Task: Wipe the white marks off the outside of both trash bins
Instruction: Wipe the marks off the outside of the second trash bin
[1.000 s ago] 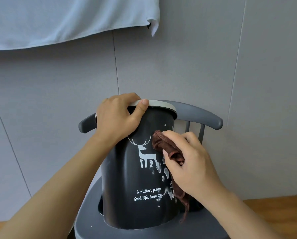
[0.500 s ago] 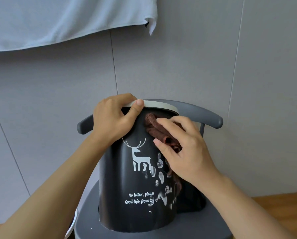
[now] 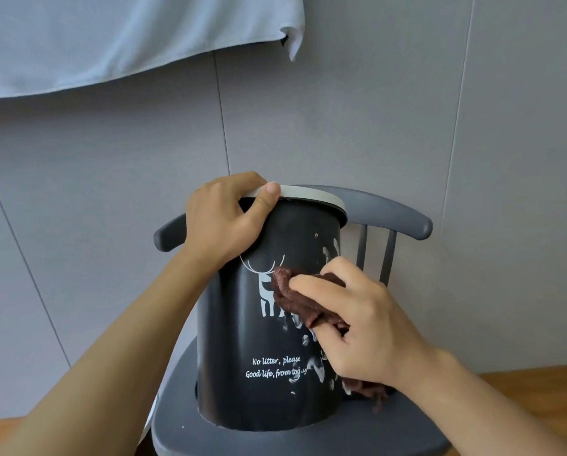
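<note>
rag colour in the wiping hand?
Dark reddish-brown rag, pressed on the black bin by the right hand; head view.

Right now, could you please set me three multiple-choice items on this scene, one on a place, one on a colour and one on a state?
1. Where does the black trash bin stand?
A. on the seat of the grey chair
B. on the wooden floor
C. on a shelf

2. What colour is the cloth pressed to the bin?
A. white
B. dark brown
C. yellow

3. What is the left hand doing?
A. hanging idle
B. holding the cloth
C. gripping the bin's white rim

Answers:
1 A: the bin's base sits on the chair seat, in front of the backrest.
2 B: the crumpled cloth under the right hand is dark brown.
3 C: its thumb and fingers curl over the rim, while the right hand holds the cloth.
</note>
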Action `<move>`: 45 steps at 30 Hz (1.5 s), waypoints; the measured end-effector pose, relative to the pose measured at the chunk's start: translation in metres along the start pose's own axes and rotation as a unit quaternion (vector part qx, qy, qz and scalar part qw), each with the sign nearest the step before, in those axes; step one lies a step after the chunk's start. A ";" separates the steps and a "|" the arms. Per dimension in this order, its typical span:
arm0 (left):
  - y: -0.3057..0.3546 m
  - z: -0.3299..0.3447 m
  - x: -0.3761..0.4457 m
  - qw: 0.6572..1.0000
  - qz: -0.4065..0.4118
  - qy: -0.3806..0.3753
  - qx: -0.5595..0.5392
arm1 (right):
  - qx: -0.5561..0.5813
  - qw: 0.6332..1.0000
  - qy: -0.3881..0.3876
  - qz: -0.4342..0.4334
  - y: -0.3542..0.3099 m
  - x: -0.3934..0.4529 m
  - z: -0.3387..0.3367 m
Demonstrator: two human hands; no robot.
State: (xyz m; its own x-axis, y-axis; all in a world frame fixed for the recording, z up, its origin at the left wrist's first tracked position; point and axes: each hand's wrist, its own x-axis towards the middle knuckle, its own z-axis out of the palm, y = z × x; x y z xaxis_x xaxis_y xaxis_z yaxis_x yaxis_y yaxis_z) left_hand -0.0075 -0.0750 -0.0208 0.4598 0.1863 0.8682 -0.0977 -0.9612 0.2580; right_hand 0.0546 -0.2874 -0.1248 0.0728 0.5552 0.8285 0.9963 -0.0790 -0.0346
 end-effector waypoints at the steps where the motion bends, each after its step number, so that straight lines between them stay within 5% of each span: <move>1: 0.001 0.000 0.000 1.000 0.004 0.000 0.001 | 0.002 1.000 0.007 0.001 0.000 0.002 -0.003; 8: 0.013 0.003 -0.003 0.998 0.057 0.001 0.006 | -0.027 0.986 0.152 0.059 0.021 0.021 -0.013; 19: -0.004 -0.001 0.000 0.999 0.016 -0.010 -0.036 | 0.075 0.994 -0.078 0.008 -0.007 0.007 -0.013; 23: 0.001 -0.001 -0.001 1.000 0.019 -0.008 -0.021 | 0.094 0.991 0.063 0.065 -0.004 0.017 -0.017; 26: 0.004 -0.003 -0.001 1.000 0.022 -0.010 -0.012 | 0.064 0.989 0.098 0.092 -0.004 0.026 -0.013; 31: -0.003 -0.006 -0.002 1.000 0.015 -0.013 -0.015 | 0.040 0.996 0.017 0.077 -0.010 0.025 -0.009; 40: -0.008 -0.006 -0.004 0.999 0.005 -0.032 -0.007 | 0.046 0.964 -0.259 0.030 -0.023 -0.009 -0.007; 42: -0.008 -0.005 -0.006 1.000 0.014 -0.022 0.007 | 0.092 0.965 -0.238 0.054 -0.024 -0.010 -0.010; 45: -0.014 -0.006 -0.005 1.000 0.003 -0.006 0.020 | 0.146 0.984 -0.078 0.068 -0.018 0.001 -0.016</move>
State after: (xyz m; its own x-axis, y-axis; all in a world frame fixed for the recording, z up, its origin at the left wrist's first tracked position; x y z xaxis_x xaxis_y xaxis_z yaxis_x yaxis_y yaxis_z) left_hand -0.0136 -0.0610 -0.0263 0.4693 0.1784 0.8648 -0.0655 -0.9696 0.2356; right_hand 0.0357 -0.2990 -0.1145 0.1901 0.6781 0.7099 0.9461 0.0666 -0.3170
